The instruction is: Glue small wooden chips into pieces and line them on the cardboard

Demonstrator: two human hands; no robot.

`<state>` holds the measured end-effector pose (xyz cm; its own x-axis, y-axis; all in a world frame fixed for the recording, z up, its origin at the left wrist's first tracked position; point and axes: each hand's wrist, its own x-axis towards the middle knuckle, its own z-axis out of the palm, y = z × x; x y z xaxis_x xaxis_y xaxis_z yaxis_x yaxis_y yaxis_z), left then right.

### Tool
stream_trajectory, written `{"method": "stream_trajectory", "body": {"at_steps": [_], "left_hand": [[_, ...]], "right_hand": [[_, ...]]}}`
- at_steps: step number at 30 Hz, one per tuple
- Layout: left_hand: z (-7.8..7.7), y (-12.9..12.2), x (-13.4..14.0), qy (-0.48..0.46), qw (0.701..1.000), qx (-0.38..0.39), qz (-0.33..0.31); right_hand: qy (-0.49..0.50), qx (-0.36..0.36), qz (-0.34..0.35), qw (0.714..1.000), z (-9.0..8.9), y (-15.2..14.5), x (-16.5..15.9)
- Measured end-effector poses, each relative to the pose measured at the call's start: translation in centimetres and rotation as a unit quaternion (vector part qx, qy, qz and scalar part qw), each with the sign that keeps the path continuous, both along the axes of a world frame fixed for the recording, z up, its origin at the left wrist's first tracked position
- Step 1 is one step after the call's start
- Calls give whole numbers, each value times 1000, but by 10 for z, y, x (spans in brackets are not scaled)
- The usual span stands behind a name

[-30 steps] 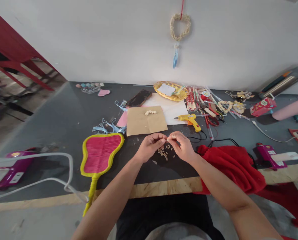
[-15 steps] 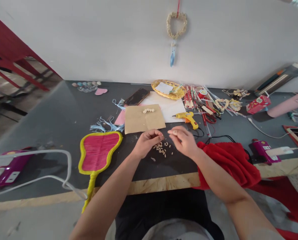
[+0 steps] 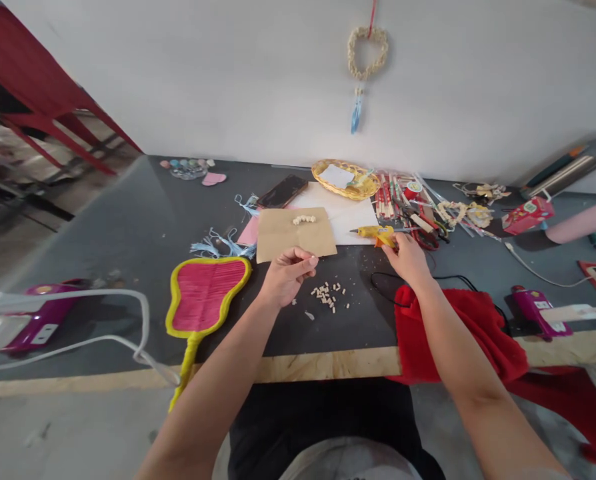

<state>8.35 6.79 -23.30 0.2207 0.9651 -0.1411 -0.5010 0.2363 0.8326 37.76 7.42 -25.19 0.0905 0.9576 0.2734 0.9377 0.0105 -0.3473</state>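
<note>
Across the dark tabletop [image 3: 128, 227], two bare hands work well apart from each other. The right hand [image 3: 407, 257] is closed around the handle of a yellow glue gun [image 3: 373, 232], whose nozzle points left above the near edge of a white sheet [image 3: 353, 215]; I can't tell whether the gun is lifted clear or resting. The left hand [image 3: 288, 277] has thumb and forefinger pinched together on a pale bit [image 3: 313, 261], too small to make out clearly, just in front of a piece of brown paper [image 3: 278, 241].

Upon that paper, near its far edge, lies a short curved row of cream-coloured pieces [image 3: 304, 219]. Between the two hands, nearer the table's front edge, small tan bits [image 3: 325, 292] are scattered in a loose heap. A red cloth [image 3: 461, 330] lies under the right forearm and hangs over the front edge. Over on the left lies a pink fan with a yellow border [image 3: 205, 297], and blue tassels [image 3: 221, 245] sit between it and the brown paper. Beyond, a yellow basket [image 3: 362, 194] stands near the wall, where a cream heart-shaped ring [image 3: 352, 55] hangs from a red cord [image 3: 373, 15].
</note>
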Motion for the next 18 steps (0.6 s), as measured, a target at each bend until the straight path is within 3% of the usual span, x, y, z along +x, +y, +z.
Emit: {"method": "stream_trajectory", "body": {"at_steps": [5,7,9,12,16,18], "left_hand": [[0,0,0,13,1000,1,5],[1,0,0,9,1000,1,5],[1,-1,0,3,1000,-3,4],[2,-2,0,5,1000,-8,-4],[1,-2,0,5,1000,-8,-12],[1,-2,0,4,1000,-16,-17]], "right_hand": [[68,-54,-43,995,2,2,1],[136,-27,-63,988,3,3,2],[225,48,-70,971,6,4,2],[412,132,-40,901,14,1,-2],[623,-12,47,780,25,-7,-13],[653,-42,71,752,29,-12,-20]]}}
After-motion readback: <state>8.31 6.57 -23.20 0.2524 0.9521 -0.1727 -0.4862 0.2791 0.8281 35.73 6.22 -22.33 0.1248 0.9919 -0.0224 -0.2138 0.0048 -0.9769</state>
